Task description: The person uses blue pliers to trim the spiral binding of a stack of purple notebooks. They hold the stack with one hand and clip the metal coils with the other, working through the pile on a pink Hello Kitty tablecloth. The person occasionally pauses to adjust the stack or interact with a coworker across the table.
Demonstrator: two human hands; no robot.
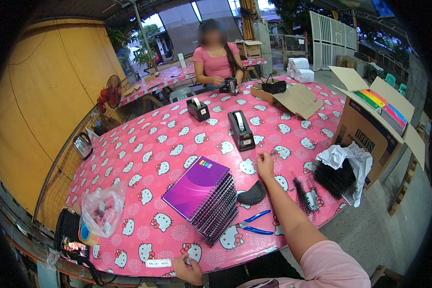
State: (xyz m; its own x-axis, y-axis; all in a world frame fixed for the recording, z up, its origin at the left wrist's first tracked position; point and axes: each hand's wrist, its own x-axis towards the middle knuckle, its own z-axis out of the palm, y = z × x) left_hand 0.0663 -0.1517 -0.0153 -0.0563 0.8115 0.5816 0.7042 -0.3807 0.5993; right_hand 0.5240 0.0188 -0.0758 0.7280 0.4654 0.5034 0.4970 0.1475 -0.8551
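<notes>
My left hand [189, 270] is at the table's near edge, its fingers closed at the right end of a white printed paper strip [157, 263]. My right arm reaches forward over the table. Its hand [264, 164] has the fingertips drawn together just below a black tape dispenser [241, 129]; anything small between them is too fine to make out. Between my hands stands a tall stack of spiral notebooks [199, 189] with a purple cover on top. Right of the stack lie a dark rounded object [251, 193] and blue-handled cutting pliers [254, 223].
Black spiral coils [333, 177] lie by crumpled white paper [359, 163]. An open carton [365, 139] stands at the right. A clear plastic bag [103, 209] and a phone [76, 246] are at the left. Across the table, a person handles another dispenser [233, 86]; a second dispenser [198, 109] stands nearer.
</notes>
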